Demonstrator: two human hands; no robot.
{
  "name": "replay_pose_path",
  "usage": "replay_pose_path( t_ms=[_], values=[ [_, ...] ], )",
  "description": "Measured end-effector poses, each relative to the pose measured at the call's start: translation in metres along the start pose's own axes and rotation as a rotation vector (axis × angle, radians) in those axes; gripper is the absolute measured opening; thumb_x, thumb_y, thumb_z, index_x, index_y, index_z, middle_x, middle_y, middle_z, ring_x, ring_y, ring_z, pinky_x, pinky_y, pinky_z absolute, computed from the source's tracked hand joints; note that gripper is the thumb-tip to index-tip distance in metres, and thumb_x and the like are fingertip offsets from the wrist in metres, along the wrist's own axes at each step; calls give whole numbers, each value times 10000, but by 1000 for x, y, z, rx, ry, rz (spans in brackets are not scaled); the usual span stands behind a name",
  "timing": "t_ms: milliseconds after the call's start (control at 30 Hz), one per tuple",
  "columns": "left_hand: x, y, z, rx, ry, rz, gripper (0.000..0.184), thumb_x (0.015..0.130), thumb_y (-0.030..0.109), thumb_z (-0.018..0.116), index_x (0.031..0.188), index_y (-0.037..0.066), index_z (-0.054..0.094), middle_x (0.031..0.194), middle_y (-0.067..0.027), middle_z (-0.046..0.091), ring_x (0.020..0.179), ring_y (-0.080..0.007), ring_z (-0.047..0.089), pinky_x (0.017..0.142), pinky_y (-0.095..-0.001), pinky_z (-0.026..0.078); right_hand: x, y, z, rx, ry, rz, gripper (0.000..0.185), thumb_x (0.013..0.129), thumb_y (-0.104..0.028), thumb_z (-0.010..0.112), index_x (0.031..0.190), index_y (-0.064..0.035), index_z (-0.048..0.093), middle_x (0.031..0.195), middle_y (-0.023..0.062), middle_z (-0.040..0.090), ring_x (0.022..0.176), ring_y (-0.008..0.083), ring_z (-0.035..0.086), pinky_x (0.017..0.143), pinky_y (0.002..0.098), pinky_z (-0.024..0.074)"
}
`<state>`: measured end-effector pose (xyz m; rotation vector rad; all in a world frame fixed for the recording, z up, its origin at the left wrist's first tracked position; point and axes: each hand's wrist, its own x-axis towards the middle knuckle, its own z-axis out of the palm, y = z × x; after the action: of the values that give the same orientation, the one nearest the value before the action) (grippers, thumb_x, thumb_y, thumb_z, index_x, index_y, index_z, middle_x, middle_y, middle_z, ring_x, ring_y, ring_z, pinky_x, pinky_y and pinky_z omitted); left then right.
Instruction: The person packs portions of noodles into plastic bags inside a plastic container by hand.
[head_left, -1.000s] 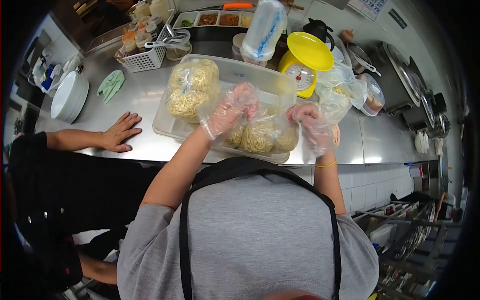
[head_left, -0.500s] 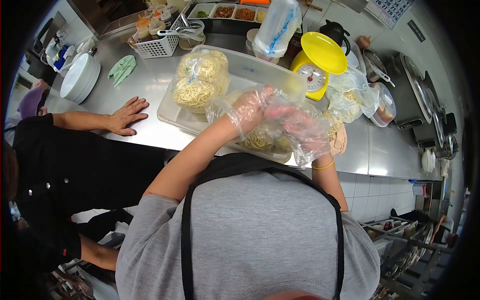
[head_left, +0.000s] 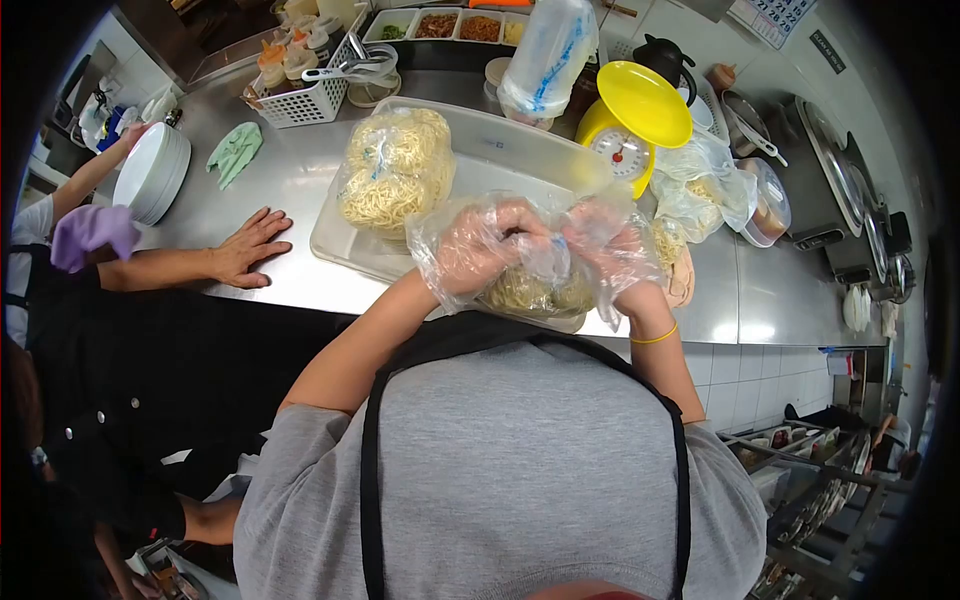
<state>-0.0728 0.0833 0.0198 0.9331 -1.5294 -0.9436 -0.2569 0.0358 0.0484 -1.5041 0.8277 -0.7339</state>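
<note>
My left hand [head_left: 490, 240], in a loose clear plastic glove, has its fingers closed on the gathered top of a clear bag of noodles [head_left: 535, 293]. Opposite it, my right hand [head_left: 608, 243] wears a similar glove and pinches the same bag's neck. Noodles fill the lower part of the bag, which sits at the near side of a translucent plastic tub [head_left: 330, 232]. Film and gloves partly hide my fingertips. Farther left in the tub stand stacked bagged noodles [head_left: 393, 170].
A yellow scale [head_left: 620, 150] is behind the tub, beside an open bag of noodles [head_left: 690, 190]. On the left, a co-worker's hand [head_left: 250, 248] rests flat on the steel counter. Past it are a green cloth [head_left: 234, 152], white bowls [head_left: 153, 175] and a bottle basket [head_left: 305, 100].
My hands have shifted to either side of the bag's neck, their fingers now pinching its gathered top. At far left, another person's arm has reached to the bowls, and a purple cloth has moved.
</note>
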Motion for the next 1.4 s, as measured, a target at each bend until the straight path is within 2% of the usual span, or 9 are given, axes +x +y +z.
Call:
replay_pose_path(
  t_ms=[267,467,800,867,967,1100,1167,1267,1400],
  values=[
    [0,7,8,-268,99,-255,78,766,41,612,740,35,539,757,-17,536,727,-82,536,648,-217,442,-6,22,2,-502,16,-456,343,711,-96,658,1027,-37,537,1005,103,544,928,200,530,787,300,428],
    [-2,8,7,248,-24,-14,88,777,84,618,732,52,549,770,-21,551,739,-119,543,668,-269,454,-11,23,6,-473,51,-392,303,730,-105,642,1029,-75,601,966,104,592,868,219,569,780,314,441],
    [10,2,-41,140,-330,-126,324,870,302,507,1124,113,438,1086,-42,508,1003,-171,499,879,-308,384,1,17,-1,19,5,-126,163,770,-70,598,919,-45,659,952,66,622,823,140,555,740,272,438],
    [13,-4,-44,-597,-300,-525,480,878,486,361,1149,96,437,1097,-80,519,1047,-190,489,882,-349,396,3,13,-3,3,1,-65,135,762,-64,612,885,-45,663,932,58,615,841,142,546,749,270,431],
    [26,-19,-52,-894,-399,-408,640,853,591,201,1184,83,406,1053,-121,553,1023,-196,506,883,-364,402,6,14,-7,53,-53,-133,112,754,-64,626,857,-40,663,886,44,602,842,136,540,746,265,430],
    [19,4,-39,-807,-178,-508,558,858,515,388,1208,81,383,950,-147,588,953,-196,545,866,-344,405,7,17,-5,84,-48,-175,119,754,-70,632,866,-39,659,851,34,582,819,135,538,733,261,430],
    [15,4,-37,-69,-223,-152,544,799,351,595,1214,79,374,860,-111,593,860,-180,563,814,-327,417,6,18,-3,73,94,-65,134,757,-71,633,886,-38,649,891,34,575,808,132,531,722,260,430],
    [18,7,-34,144,-319,-172,575,704,178,697,1186,93,395,838,-64,571,818,-159,546,747,-312,427,7,18,-6,141,0,-128,156,751,-68,629,904,-38,638,888,29,561,810,142,526,738,256,425],
    [25,-11,-34,-156,-181,-415,499,726,141,679,1149,104,417,826,-29,552,805,-145,532,702,-303,434,11,4,-10,-263,-175,-430,148,742,-61,612,888,-42,632,872,25,545,825,147,517,761,244,419]
  ],
)
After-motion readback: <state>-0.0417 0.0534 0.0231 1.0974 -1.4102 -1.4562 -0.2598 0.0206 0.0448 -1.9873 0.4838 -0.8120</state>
